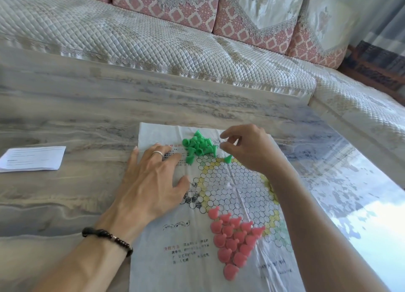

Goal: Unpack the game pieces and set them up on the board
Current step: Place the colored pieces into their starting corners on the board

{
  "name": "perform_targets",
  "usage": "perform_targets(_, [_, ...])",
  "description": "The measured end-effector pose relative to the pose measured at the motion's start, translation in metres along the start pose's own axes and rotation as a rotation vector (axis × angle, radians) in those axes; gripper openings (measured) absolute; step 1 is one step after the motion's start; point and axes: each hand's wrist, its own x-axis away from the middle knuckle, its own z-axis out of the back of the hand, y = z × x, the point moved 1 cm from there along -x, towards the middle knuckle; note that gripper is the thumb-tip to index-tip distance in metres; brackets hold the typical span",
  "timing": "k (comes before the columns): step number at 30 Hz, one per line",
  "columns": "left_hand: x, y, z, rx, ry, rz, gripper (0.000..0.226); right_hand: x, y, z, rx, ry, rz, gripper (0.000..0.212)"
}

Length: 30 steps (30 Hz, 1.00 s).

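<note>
A thin printed game board [230,193] with a star of circles lies flat on the marble table. Several green cone pieces [198,146] lie in a loose heap at the board's far point, some tipped over. One green piece [228,159] stands alone just right of the heap. Several red pieces [233,239] fill the near point in a tidy triangle. My left hand [153,182] rests flat on the board's left edge, fingers spread, holding nothing. My right hand [252,149] hovers right of the green heap, thumb and forefinger apart, nothing visible between them.
A folded white paper sheet [32,159] lies on the table [76,116] at the left. A quilted sofa [153,44] with pink patterned cushions runs along the table's far side and wraps round to the right. The table's right part shows strong window glare.
</note>
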Motion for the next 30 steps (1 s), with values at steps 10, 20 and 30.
perform_targets(10, [-0.002, -0.001, -0.003, 0.006, 0.005, -0.003, 0.059, -0.013, -0.009, -0.004, -0.113, -0.126, 0.005, 0.005])
perform_targets(20, [-0.002, -0.003, -0.005, 0.014, 0.01, 0.008, 0.06, -0.002, -0.002, 0.024, -0.307, 0.03, -0.116, 0.006])
perform_targets(30, [-0.003, -0.003, -0.006, 0.004, 0.011, 0.003, 0.061, 0.003, -0.019, 0.026, 0.239, -0.18, 0.154, 0.032])
